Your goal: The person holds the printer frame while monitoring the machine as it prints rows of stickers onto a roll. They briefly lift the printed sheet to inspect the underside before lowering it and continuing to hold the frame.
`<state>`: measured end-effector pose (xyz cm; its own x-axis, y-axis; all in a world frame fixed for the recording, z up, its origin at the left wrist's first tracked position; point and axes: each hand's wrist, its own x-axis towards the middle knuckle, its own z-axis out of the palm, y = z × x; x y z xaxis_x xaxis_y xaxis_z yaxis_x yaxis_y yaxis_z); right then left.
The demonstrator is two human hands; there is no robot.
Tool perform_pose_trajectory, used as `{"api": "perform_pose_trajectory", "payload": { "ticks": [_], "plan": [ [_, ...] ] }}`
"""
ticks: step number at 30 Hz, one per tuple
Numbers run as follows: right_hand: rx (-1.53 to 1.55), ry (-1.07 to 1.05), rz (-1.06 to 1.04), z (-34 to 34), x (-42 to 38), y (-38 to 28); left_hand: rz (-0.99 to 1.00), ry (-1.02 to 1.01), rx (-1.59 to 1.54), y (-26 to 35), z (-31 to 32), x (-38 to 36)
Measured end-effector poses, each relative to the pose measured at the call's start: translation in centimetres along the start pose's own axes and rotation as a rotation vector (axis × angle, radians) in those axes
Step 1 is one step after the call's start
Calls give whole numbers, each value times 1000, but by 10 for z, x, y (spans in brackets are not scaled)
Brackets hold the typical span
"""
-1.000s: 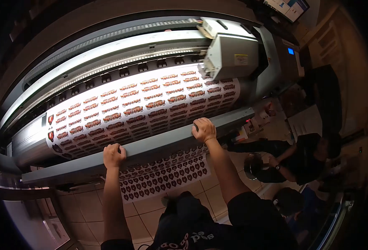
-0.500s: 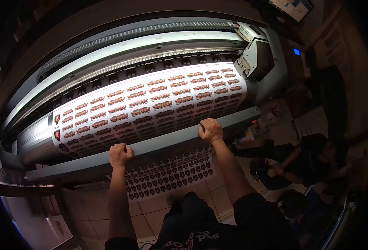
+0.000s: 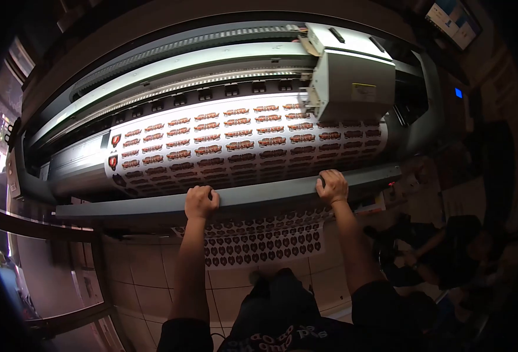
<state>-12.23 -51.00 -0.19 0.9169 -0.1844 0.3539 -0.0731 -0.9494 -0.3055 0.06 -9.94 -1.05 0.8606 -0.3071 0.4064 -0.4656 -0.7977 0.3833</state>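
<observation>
A wide printer spans the view, its grey front bar running across below the lit sheet. My left hand rests on the bar, fingers curled over its top edge. Further right, my right hand is curled over the same bar. Behind the bar lies a white printed sheet with rows of red-brown labels. The white print carriage stands over the sheet's right part and hides some labels. Below the bar hangs the sheet's lower part, with rows of dark, small prints.
A person in dark clothes sits at the lower right. A monitor is at the upper right, and a small blue display glows on the printer's right end. A glass door stands at the left above a tiled floor.
The print carriage has come out leftward over the sheet from the printer's right end. The camera view has shifted, so the printer appears further right. Both hands still hold the bar.
</observation>
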Motion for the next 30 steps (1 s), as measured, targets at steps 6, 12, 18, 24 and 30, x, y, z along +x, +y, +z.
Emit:
{"api": "perform_pose_trajectory", "payload": {
  "ticks": [6, 12, 18, 24, 30],
  "plan": [
    [0, -18, 21, 3, -1, 3, -14, -18, 17, 0, 0, 0],
    [17, -10, -3, 1, 1, 2, -41, -110, 67, 2, -4, 3],
    [78, 25, -35, -1, 1, 3, -120, -222, 103, 8, -11, 6],
    [107, 49, -73, -4, 3, 1, -89, -115, 94, 5, -5, 4],
    [95, 35, -65, -4, 2, 1, -114, -118, 77, 13, -11, 6]
  ]
}}
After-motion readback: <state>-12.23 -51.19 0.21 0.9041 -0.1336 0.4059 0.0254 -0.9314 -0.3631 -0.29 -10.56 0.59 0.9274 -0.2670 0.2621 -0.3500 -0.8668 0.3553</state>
